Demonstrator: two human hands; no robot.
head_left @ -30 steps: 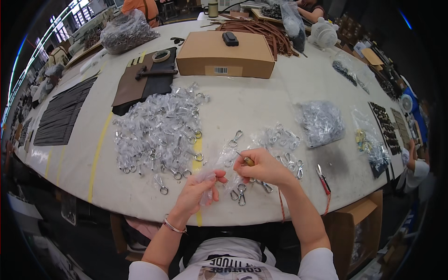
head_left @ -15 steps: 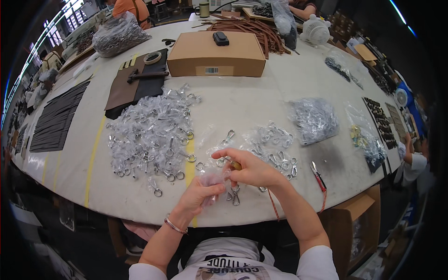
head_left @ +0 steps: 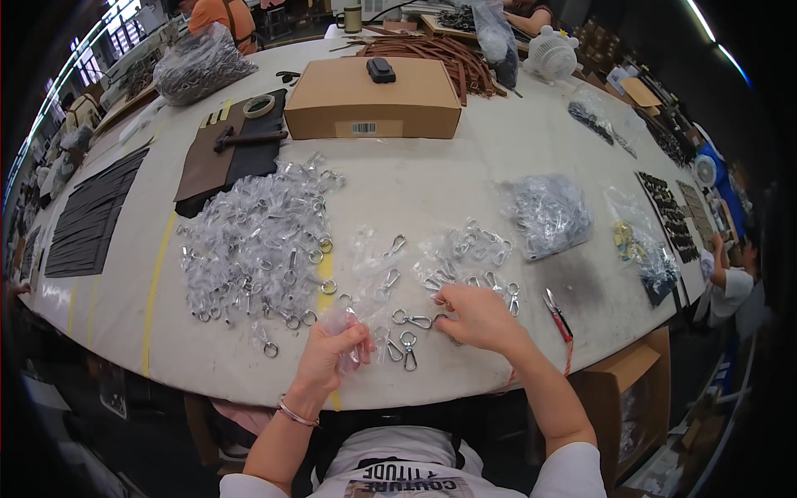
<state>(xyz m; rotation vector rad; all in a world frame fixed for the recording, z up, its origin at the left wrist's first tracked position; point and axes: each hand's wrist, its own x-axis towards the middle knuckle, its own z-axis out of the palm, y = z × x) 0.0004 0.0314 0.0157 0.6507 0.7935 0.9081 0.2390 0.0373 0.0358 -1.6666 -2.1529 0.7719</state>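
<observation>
My left hand (head_left: 334,353) is closed around a small clear plastic bag (head_left: 334,320), whose film stands out above the fingers. My right hand (head_left: 480,319) reaches over the loose silver snap hooks (head_left: 409,352), its fingers bent together near the tabletop. Whatever its fingertips hold, if anything, is hidden. One snap hook (head_left: 413,319) lies flat between the two hands, close to the right thumb. Beyond the right fingers are more snap hooks in clear film (head_left: 477,242). A large heap of bagged metal hooks (head_left: 253,245) spreads to the left of my left hand.
Red-handled snips (head_left: 559,315) lie right of my right hand. Behind them sits a full clear bag (head_left: 548,216). A cardboard box (head_left: 374,104) carries a black device (head_left: 380,70). Left of it are a hammer (head_left: 249,139) and leather pieces (head_left: 203,166). Co-workers (head_left: 730,286) are at the edges.
My right hand has moved away from the bag, to the right and down towards the snap hooks. The left hand keeps the bag and has shifted slightly left. The view has turned a little.
</observation>
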